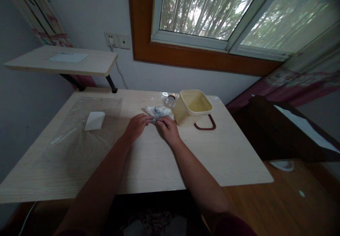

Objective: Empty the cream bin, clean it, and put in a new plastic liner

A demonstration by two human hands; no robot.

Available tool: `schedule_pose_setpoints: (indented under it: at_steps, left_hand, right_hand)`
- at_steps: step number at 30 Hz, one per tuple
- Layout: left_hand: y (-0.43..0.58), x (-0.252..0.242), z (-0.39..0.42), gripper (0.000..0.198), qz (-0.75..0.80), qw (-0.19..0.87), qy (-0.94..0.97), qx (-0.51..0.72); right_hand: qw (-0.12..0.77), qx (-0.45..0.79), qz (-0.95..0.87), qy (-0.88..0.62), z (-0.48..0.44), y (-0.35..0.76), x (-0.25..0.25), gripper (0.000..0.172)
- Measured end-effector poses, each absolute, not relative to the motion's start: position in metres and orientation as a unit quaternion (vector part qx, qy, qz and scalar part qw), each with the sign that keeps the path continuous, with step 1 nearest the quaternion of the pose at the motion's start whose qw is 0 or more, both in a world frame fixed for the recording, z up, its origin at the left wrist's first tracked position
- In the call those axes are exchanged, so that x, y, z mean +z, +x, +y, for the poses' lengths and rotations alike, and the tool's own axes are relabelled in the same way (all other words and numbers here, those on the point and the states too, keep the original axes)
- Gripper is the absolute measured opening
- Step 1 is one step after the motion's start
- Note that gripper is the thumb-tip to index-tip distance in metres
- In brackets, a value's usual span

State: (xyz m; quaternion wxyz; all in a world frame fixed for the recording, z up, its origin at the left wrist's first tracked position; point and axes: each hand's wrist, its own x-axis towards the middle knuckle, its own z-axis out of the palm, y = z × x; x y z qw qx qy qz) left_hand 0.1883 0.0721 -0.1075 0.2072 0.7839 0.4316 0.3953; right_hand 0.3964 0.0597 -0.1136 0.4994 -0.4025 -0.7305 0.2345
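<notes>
On the pale wooden table (228, 158), my left hand (136, 125) and my right hand (168, 128) meet at a small crumpled clear plastic bag (159, 112) with something dark inside. Both hands pinch the bag's near edge with closed fingers. A cream-yellow plastic tub (193, 107) with a dark red handle (205, 126) lying on the table stands just right of the bag. A folded white cloth or paper (94, 120) rests on a clear plastic sheet (87, 137) to the left.
A raised side shelf (61, 62) with a white pad hangs over the table's far left corner. A wall socket (117, 40) and cable sit behind it. A window lies ahead, dark furniture (278, 130) to the right, wood floor below.
</notes>
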Motion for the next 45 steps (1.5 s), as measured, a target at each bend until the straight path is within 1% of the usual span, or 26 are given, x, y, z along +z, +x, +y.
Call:
schedule_pose_setpoints:
  at_steps: [4,7,18,23,26,28,31,34,36,40,45]
  left_hand:
    - [0.191,-0.097,0.069,0.025,0.476,0.251,0.739,0.405]
    - [0.193,-0.091,0.067,0.024,0.502,0.263,0.715,0.411]
    - [0.191,-0.087,0.064,0.022,0.531,0.218,0.653,0.494]
    - [0.186,-0.091,0.067,0.022,0.533,0.237,0.637,0.503]
    - [0.179,-0.093,0.071,0.025,0.555,0.244,0.596,0.527]
    - [0.176,-0.092,0.072,0.027,0.559,0.225,0.571,0.558]
    - [0.176,-0.087,0.07,0.026,0.535,0.146,0.599,0.578]
    - [0.181,-0.085,0.067,0.019,0.491,0.067,0.687,0.532]
    - [0.185,-0.088,0.067,0.021,0.458,0.048,0.749,0.477]
    - [0.189,-0.103,0.072,0.024,0.397,0.07,0.827,0.391]
    - [0.184,-0.113,0.078,0.029,0.394,0.103,0.844,0.348]
  right_hand:
    - [0.491,0.236,-0.731,-0.411,0.059,0.397,-0.111,0.018]
    - [0.48,0.233,-0.735,-0.419,0.059,0.398,-0.111,0.02]
    - [0.462,0.231,-0.747,-0.419,0.062,0.397,-0.114,0.021]
    - [0.457,0.22,-0.753,-0.42,0.062,0.399,-0.117,0.02]
    - [0.46,0.21,-0.748,-0.431,0.063,0.401,-0.117,0.021]
    - [0.46,0.204,-0.746,-0.436,0.062,0.401,-0.116,0.021]
    - [0.456,0.196,-0.751,-0.435,0.062,0.4,-0.115,0.02]
    - [0.451,0.196,-0.755,-0.434,0.061,0.398,-0.116,0.019]
    - [0.452,0.197,-0.755,-0.432,0.061,0.398,-0.118,0.02]
    - [0.455,0.176,-0.763,-0.423,0.063,0.401,-0.12,0.023]
    - [0.456,0.149,-0.761,-0.437,0.066,0.402,-0.122,0.024]
